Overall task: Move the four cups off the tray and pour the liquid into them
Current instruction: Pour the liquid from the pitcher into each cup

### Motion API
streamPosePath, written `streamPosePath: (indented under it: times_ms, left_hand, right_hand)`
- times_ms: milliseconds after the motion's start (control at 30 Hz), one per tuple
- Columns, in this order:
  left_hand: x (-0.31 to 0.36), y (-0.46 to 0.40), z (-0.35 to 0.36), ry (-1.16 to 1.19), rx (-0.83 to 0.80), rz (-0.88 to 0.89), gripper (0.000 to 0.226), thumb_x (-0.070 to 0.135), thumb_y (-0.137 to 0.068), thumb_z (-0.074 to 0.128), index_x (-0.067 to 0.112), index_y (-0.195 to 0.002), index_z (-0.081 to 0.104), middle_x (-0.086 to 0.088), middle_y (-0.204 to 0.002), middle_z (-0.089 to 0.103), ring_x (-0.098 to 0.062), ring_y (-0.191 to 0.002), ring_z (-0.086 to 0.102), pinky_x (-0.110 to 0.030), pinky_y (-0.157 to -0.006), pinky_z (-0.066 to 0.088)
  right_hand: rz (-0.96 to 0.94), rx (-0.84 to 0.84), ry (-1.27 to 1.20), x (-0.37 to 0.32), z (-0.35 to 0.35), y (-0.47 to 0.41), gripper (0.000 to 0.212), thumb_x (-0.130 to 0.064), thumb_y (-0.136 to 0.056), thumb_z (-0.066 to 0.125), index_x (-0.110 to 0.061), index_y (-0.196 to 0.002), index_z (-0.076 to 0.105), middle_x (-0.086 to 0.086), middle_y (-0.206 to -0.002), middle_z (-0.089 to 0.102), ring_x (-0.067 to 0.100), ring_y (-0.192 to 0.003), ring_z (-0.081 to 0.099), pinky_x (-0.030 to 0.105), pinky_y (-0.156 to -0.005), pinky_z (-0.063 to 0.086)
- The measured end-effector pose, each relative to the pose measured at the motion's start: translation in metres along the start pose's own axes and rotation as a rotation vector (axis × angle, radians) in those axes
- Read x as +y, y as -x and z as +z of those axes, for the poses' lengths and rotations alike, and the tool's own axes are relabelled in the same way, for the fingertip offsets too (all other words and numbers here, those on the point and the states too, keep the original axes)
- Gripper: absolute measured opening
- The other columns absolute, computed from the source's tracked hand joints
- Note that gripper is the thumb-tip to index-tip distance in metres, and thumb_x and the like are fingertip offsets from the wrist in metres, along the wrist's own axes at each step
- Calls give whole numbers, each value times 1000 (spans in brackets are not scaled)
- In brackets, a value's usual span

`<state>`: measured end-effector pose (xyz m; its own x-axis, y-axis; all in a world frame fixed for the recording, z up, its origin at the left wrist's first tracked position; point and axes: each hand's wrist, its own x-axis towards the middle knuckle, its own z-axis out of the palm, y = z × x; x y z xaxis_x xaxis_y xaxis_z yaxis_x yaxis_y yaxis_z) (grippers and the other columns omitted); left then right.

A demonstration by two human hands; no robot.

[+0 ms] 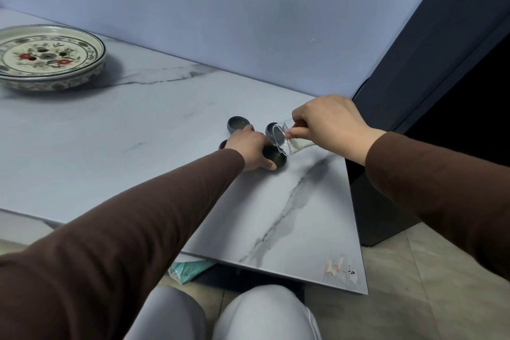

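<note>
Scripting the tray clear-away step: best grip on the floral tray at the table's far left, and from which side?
Take the floral tray by its raised outer wall, two-handed at opposite sides, coming from above. It sits flat on the marble table, wide and shallow, so one hand probably cannot span it. The holes in its middle offer no hold. Both hands are busy now: left hand steadies a cup, right hand tilts the glass pitcher.

The right hand [328, 124] grips a tilted glass pitcher [287, 139], its lip just over the near cup [276, 159], which the left hand [249, 150] pinches. Close behind that grip, two more cups [238, 123] [271, 130] crowd in, and a fourth [223, 144] hides partly behind the left wrist. Far left of the grip sits the patterned tray [49, 56], well apart. Between them the marble table [138, 124] lies bare; toward the viewer it is also open. Right of the grip the table ends at a dark panel [430, 50].
</note>
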<state>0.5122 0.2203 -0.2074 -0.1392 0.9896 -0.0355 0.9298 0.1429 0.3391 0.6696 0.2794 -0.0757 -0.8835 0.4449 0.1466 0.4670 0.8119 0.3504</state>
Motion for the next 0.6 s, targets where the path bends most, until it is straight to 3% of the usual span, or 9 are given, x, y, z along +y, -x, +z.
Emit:
streamPosePath:
  times_ms: [200, 367, 600]
  left_hand:
    - [0, 1, 0, 10, 0, -6, 60, 63, -73, 69, 33, -125, 62, 1, -112, 67, -23, -115, 45, -39, -91, 42]
    - [1, 1, -1, 5, 3, -9, 60, 64, -73, 69, 32, -124, 63, 0, -111, 67, -24, -114, 45, -37, -88, 41]
    - [0, 0, 0, 18, 2, -21, 62, 65, -72, 70, 34, -125, 62, -2, -112, 66, -25, -115, 45, -37, -88, 42]
  right_hand:
    - [-18, 4, 46, -3, -3, -1, 46, -59, -86, 62, -22, -64, 44, -5, -63, 49, 23, -64, 45, 27, -49, 16]
    - [-67, 14, 118, -7, -4, -1, 41, -60, -88, 58, -21, -72, 57, -3, -73, 64, 24, -73, 58, 28, -53, 22]
    - [-121, 20, 183, -11, -8, 0, 36, -57, -91, 55, -24, -77, 60, -2, -77, 65, 23, -75, 57, 28, -49, 14]
